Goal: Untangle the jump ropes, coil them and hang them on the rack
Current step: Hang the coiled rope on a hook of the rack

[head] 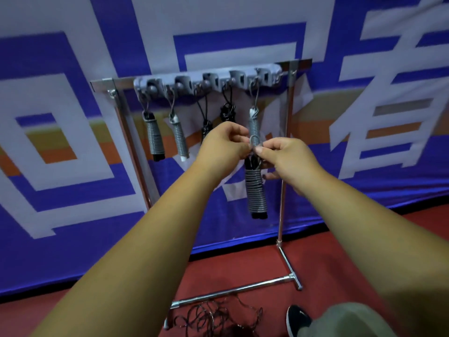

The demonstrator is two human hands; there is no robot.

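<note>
- Looks like a sports hall or gym corner, definitely not anybody's home.
- Smooth red floor (328,259) from 4 to 7 o'clock, court-style.
- Huge blue-and-white banner (73,190) with giant block characters plus orange and tan stripes, covering the whole wall from 9 through 3 o'clock.
- Freestanding metal rack (281,190) around 12 o'clock, grey hook rail (209,80) across the top, coiled jump ropes (154,137) hanging off it.
- Loose tangle of rope (213,317) on the floor at 6 o'clock, black sneaker (297,317) just right of it.
</note>
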